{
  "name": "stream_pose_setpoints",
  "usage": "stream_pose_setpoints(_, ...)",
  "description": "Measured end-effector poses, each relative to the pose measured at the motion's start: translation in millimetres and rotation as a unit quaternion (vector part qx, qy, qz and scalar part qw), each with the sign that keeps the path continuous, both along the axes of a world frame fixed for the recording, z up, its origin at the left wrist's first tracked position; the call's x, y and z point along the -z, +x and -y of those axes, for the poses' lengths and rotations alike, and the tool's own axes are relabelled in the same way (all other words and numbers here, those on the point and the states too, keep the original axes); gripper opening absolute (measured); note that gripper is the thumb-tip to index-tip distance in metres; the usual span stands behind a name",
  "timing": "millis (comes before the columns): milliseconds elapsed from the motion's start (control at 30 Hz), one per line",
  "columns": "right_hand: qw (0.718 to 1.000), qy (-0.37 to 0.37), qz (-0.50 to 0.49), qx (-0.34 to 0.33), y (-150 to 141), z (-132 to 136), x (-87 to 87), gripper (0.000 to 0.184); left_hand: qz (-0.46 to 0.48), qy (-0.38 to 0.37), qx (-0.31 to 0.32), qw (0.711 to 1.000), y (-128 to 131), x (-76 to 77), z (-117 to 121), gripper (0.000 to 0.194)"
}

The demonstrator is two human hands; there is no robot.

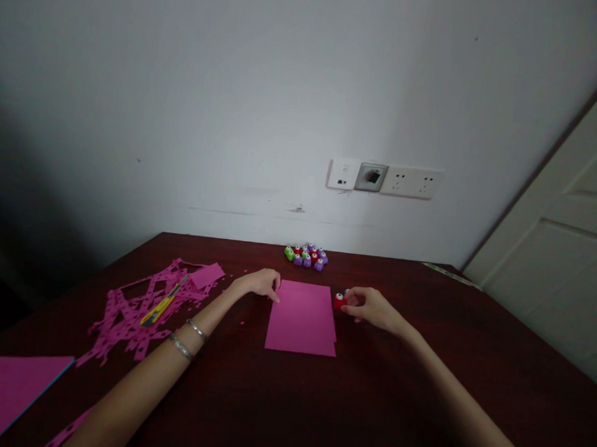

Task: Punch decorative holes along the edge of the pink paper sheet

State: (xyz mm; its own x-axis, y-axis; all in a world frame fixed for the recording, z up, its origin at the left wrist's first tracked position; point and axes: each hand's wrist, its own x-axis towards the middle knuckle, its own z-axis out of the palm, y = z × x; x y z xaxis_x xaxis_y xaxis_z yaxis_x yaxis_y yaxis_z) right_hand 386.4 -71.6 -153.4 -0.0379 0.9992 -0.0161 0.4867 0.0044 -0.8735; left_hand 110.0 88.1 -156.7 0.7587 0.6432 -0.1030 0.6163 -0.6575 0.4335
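A pink sheet of paper [302, 320] lies on the dark table in front of me, with a second pink edge showing at its lower right. My left hand [264, 283] is at its upper left edge, thumb and index finger apart, the thumb tip touching the paper's side. At the right edge of the sheet, my right hand [371, 307] has its fingers closed on a small red paper punch [340, 302] with a white round top. Just behind that punch, a bit of another purple-white one shows by the fingers, partly hidden.
Several green, purple and red paper punches [307, 257] cluster near the wall. Punched pink scraps [134, 308] are heaped at left, with a yellow utility knife [163, 304] on top. A pink stack [14, 389] lies at the near left. Wall sockets [411, 183] sit above the table.
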Motion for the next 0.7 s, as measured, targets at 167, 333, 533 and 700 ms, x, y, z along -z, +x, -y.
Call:
stream_pose_setpoints(167, 0.999, 0.002, 0.009, 0.035, 1, -5, 3.6, 0.024, 0.002, 0.007, -0.001, 1.0, 3, -3.5, 4, 0.029)
stream_pose_setpoints(333, 0.997, -0.011, -0.001, 0.076, 1, -10, 6.5, 0.021, -0.009, -0.024, 0.002, 1.0, 5, -8.3, 8, 0.02)
stream_pose_setpoints(533, 0.992, -0.077, -0.044, 0.092, 2, -12, 6.1, 0.019, 0.072, -0.067, 0.045, 0.994, 5, -5.3, -1, 0.019)
stream_pose_setpoints(700, 0.99, -0.089, -0.062, 0.086, 1, -11, 3.4, 0.019, 0.115, -0.195, 0.055, 0.972, 2, -3.7, -9, 0.025)
